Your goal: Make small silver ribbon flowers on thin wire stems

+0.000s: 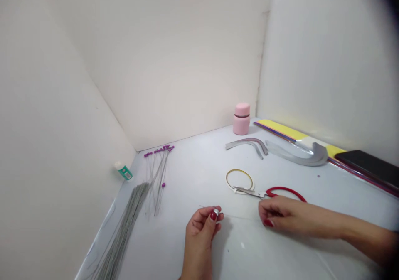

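My left hand [204,228] is closed in a pinch at the front middle of the table. Between thumb and fingertips sits a small shiny silver piece [216,212], mostly covered, so its kind is unclear. A thin wire [237,217] runs from this pinch across to my right hand [277,213], whose fingers are closed around its far end. Just behind the right hand lie scissors with red handles [289,190], their blades resting over a roll of narrow tape [239,171].
Grey wire stems [127,222] lie bundled at the left, beside stems tipped with purple beads [163,148]. A glue stick [124,172] rests by the left wall. Behind are a pink jar [241,120], curved grey strips [299,157], coloured sheets [280,129] and a black phone-like slab [364,165].
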Available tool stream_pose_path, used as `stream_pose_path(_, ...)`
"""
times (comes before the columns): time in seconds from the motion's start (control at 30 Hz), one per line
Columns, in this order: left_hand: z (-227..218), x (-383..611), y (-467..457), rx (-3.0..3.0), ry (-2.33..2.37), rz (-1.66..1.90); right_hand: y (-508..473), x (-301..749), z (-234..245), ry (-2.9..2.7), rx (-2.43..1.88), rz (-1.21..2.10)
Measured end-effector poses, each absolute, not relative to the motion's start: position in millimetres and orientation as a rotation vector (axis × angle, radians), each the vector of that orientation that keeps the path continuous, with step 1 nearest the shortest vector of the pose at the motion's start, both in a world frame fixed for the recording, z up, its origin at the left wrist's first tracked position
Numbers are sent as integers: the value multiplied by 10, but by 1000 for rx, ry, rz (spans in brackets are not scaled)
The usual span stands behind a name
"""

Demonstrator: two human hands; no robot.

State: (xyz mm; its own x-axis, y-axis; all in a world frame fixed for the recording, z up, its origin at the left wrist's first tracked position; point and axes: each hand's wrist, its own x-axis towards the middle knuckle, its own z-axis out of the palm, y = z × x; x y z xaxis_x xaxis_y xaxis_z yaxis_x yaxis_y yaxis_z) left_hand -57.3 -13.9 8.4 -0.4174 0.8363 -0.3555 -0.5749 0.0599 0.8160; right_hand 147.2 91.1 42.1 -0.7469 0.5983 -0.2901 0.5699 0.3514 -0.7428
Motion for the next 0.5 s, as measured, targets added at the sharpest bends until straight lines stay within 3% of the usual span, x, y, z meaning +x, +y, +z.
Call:
stream_pose_path(0.2,46,-463,-182,417,1238,1574,802,1034,504,-2595,-1047,1068)
stream_pose_path(0.5,88,-489,-215,459,1193,1568,706,831,452,-2411,-813,1013)
